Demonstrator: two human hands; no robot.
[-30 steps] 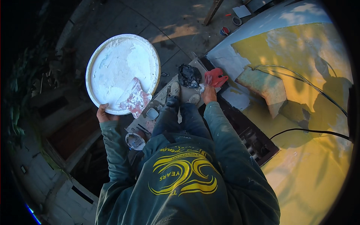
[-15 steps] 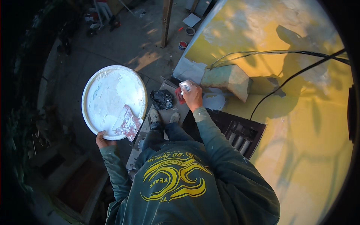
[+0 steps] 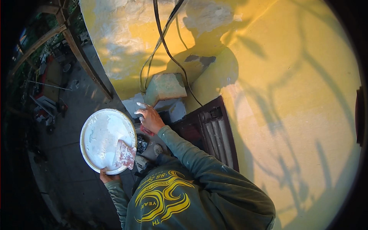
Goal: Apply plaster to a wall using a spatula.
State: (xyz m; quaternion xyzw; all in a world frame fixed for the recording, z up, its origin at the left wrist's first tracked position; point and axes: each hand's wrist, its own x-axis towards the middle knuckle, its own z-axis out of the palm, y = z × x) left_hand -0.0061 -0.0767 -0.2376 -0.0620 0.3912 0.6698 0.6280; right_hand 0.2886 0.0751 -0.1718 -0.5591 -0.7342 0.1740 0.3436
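Observation:
My left hand (image 3: 107, 176) grips the near rim of a round white lid (image 3: 99, 134), which is coated with white putty. On the lid's right side lies a reddish putty scraper (image 3: 125, 154) smeared with white. My right hand (image 3: 151, 119) is partly closed round a red tool (image 3: 147, 131), mostly hidden under the palm. White paste covers its fingertips, and some fingers stretch toward the wall. Just beyond that hand a box-shaped block (image 3: 167, 87) juts from the yellow wall (image 3: 264, 103).
Dark cables (image 3: 165, 38) hang down the wall past the block. A dark-framed louvred opening (image 3: 214, 134) is to the right of my forearm. A crumpled black bag (image 3: 141, 144) lies by my shoes (image 3: 141, 162). Wooden posts (image 3: 82, 50) stand at the far left.
My view has turned right, toward the wall. The right hand's fingers have stretched out from a tighter grip, and the hand is nearer the block. The lid stays in my left hand.

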